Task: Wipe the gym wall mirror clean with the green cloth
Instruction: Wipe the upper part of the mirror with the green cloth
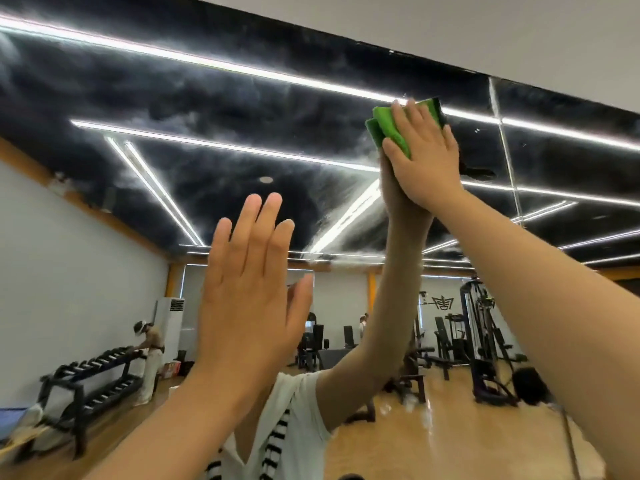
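The wall mirror [214,98] fills nearly the whole view and its upper part looks hazy and streaked. High on the right, my right hand [426,157] presses the folded green cloth [391,129] flat against the glass with straight fingers, just below the mirror's top edge. My left hand [249,292] is raised lower and to the left, fingers straight and spread, palm toward the glass; whether it touches the mirror is unclear. The reflection of my right arm meets my hand at the cloth.
A vertical seam [505,157] between mirror panels runs just right of the cloth. The white wall [485,29] lies above the mirror's top edge. Reflected in the glass are a dumbbell rack [93,375], weight machines [481,341], a person by the rack and a wooden floor.
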Tool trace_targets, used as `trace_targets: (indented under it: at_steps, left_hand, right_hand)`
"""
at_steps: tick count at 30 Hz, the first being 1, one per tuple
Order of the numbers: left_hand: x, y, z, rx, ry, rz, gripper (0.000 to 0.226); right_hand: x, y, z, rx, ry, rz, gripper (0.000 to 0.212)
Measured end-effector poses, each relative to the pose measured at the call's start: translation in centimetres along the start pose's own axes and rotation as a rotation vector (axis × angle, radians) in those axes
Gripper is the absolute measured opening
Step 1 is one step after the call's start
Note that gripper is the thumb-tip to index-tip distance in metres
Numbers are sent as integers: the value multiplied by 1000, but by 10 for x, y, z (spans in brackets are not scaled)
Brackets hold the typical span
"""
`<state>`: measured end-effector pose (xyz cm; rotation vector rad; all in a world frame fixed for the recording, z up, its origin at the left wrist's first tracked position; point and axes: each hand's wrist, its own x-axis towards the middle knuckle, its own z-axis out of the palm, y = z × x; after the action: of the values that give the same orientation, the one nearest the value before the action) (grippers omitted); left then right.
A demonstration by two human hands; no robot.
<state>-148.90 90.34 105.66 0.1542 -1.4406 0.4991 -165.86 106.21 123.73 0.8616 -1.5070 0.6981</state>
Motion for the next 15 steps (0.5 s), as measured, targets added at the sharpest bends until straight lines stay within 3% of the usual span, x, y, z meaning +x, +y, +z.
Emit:
trace_targets:
  at_steps: [3, 8, 13, 15]
  left_hand:
    - [27, -4, 9, 13, -12, -48, 59]
    - [48, -14, 20, 55, 8, -96, 62]
    - [41, -13, 23, 83, 1, -40, 63]
    - [41, -15, 24, 87, -5, -28, 64]
  right_hand:
    - [10, -32, 8, 18, 23, -6, 52]
    - [9, -37, 11, 20, 3, -325, 52]
    - [51, -10, 1, 34, 18, 20, 49]
    - [61, -39, 3, 62, 14, -9, 49]
